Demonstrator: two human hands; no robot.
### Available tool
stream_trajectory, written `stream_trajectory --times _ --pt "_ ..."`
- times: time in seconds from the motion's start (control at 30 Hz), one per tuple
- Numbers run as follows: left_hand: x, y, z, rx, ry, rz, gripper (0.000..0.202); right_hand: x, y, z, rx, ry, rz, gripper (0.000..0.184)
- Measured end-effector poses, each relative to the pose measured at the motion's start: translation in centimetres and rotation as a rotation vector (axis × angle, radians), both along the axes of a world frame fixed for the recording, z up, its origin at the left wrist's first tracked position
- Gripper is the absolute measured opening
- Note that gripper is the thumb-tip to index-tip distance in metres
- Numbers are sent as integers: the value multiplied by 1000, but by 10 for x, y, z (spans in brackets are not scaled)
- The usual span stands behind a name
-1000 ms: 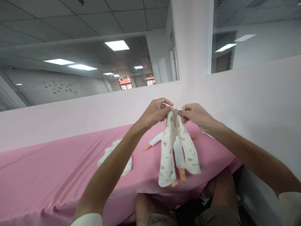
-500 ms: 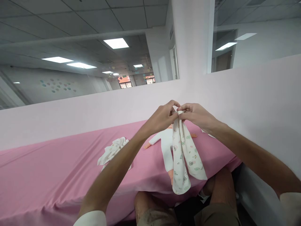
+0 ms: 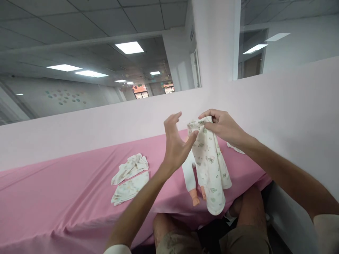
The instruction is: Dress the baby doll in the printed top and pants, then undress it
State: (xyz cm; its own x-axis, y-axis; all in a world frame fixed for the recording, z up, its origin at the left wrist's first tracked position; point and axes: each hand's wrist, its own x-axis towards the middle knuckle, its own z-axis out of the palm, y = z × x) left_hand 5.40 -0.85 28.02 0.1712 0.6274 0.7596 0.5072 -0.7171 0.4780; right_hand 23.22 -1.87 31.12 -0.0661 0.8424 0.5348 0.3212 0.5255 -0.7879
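Observation:
From my right hand (image 3: pixel 221 123) hang white baby pants (image 3: pixel 209 158) with a small green and pink print, pinched at the waistband. The two legs drop down and nearly overlap. My left hand (image 3: pixel 177 141) is apart from the cloth, just left of the waistband, with thumb and fingers spread. Behind the pants, a baby doll (image 3: pixel 189 173) in a white suit lies on the pink-covered table (image 3: pixel 87 169). The pants hide most of the doll; its feet show at the near side.
Two pieces of printed baby clothing, one crumpled (image 3: pixel 131 167) and one folded (image 3: pixel 131 187), lie left of my left forearm. A bit of white cloth (image 3: pixel 235 148) shows beyond my right wrist. A pale wall (image 3: pixel 106 123) with windows stands behind the table.
My left hand has let go of the waistband and moved left, opening up. The pants have turned and hang from my right hand alone, uncovering the doll's feet.

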Motion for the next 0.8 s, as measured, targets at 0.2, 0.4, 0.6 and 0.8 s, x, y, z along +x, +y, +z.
stream_trajectory --times 0.2,0.4,0.6,0.8 --pt "7 8 -76 -582 -508 -453 76 -2 5 11 57 258 125 26" --pt "24 7 -111 -932 -719 -717 43 1 24 8 25 439 146 32" --pt "22 14 -118 -1026 -748 -854 31 22 49 -1 -68 629 117 29" --pt "36 9 -120 -1107 -848 -932 40 33 68 -12 -160 784 50 22"
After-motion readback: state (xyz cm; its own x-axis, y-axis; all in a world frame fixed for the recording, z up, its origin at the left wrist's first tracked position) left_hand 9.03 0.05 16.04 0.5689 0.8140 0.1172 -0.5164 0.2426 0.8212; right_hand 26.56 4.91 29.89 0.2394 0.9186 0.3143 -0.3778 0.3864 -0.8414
